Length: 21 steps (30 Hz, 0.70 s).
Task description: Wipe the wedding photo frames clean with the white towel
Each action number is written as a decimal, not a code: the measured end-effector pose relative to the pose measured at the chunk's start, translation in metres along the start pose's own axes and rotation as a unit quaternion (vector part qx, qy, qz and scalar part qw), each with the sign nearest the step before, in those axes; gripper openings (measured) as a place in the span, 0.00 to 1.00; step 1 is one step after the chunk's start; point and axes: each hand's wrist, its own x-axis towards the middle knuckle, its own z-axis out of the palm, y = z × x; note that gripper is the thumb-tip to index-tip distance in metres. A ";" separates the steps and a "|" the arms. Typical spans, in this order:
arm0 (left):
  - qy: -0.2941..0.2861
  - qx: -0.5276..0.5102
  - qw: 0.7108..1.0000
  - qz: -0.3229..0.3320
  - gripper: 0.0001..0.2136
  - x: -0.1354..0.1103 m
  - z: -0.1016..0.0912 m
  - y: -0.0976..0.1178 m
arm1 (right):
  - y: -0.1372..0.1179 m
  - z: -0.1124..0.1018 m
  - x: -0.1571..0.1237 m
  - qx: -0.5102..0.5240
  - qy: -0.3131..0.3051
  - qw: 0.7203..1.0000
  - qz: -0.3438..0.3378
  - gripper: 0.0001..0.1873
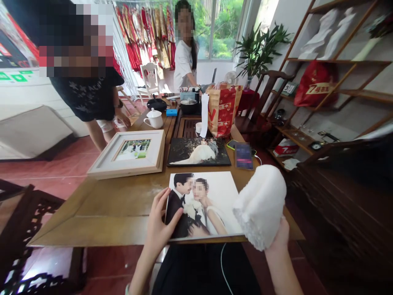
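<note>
A large glossy wedding photo print (211,192) lies at the near edge of the wooden table (123,205). My left hand (159,225) rests on the print's left edge, fingers spread flat with the thumb over the picture. My right hand (278,237) is closed round a folded white cloth (260,205), held just above the print's right side.
Behind the print lie a dark wedding photo panel (198,152), a white framed photo (130,152) and a phone (244,155). Farther back stand a white mug (154,119), a red-and-tan gift bag (222,110) and a tea tray. Two people stand at the table's far left. Wooden shelves fill the right.
</note>
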 end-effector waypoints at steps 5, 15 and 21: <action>-0.072 -0.018 0.996 0.050 0.21 0.004 -0.002 -0.004 | -0.034 -0.002 0.014 0.063 0.138 0.988 -0.008 0.22; -0.160 0.041 0.979 0.118 0.22 0.005 -0.001 -0.009 | -0.081 0.043 0.071 -0.347 -0.193 0.846 -0.355 0.21; -0.163 0.060 0.976 0.132 0.23 0.006 -0.002 -0.008 | -0.049 0.083 0.090 -0.505 -0.342 0.738 -0.288 0.38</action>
